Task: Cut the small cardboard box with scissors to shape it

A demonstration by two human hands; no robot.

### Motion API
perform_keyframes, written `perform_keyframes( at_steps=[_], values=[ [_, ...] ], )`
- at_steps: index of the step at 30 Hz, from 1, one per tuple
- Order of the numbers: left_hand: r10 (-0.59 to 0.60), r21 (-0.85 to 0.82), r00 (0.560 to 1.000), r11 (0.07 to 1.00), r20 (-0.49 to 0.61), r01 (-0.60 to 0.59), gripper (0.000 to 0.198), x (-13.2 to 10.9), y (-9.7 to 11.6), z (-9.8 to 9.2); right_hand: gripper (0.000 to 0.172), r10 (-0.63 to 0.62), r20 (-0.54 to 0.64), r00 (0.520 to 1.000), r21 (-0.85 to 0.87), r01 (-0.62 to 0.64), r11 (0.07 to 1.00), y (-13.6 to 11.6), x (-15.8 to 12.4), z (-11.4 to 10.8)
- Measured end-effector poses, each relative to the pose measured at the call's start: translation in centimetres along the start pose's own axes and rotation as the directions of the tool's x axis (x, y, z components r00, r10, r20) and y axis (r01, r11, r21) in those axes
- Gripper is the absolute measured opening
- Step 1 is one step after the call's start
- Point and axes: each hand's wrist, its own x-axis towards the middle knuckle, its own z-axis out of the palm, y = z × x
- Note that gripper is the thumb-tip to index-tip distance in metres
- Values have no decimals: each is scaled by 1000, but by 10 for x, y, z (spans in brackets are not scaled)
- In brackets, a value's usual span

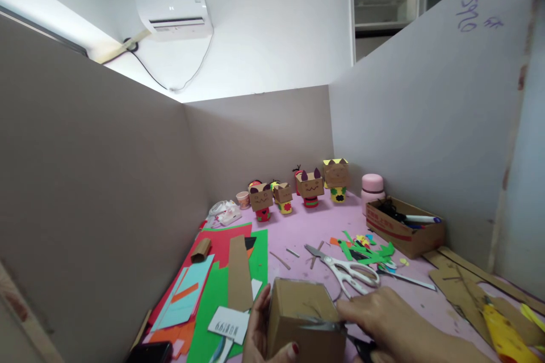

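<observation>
At the bottom centre my left hand point(261, 333) is wrapped round the left side of a brown cardboard box point(303, 312), the thumb with a red nail on its front face. My right hand point(385, 320) comes in from the right, fingers closed on a pair of dark-handled scissors point(336, 330) whose blades lie against the box's upper front edge. The scissors' handle is mostly hidden under the hand.
White-handled scissors point(347, 269) lie behind the box on the pink tabletop point(298, 229). Coloured paper sheets point(217, 283) lie left, green scraps point(366, 249) and a cardboard tray point(404, 227) with pens right. Several cardboard cat figures point(310, 186) stand at the back. Grey partitions enclose the desk.
</observation>
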Motion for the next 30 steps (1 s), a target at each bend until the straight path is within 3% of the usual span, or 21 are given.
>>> perform_keyframes(
  at_steps=[6,12,19,30],
  values=[
    [2,-8,1000,1000,-11,-2,95,3,-7,0,47,-32,-15,999,18,32,999,4,-1,2],
    [29,4,1000,1000,6,-29,91,0,-2,2,36,-13,-4,1000,-143,12,990,6,3,7],
    [19,29,1000,999,12,-19,93,1,-6,-1,40,-37,-51,998,-267,22,963,8,9,22],
    [4,22,999,1000,47,-5,92,1,-4,-2,39,-122,-122,985,-252,88,964,5,5,15]
  ],
)
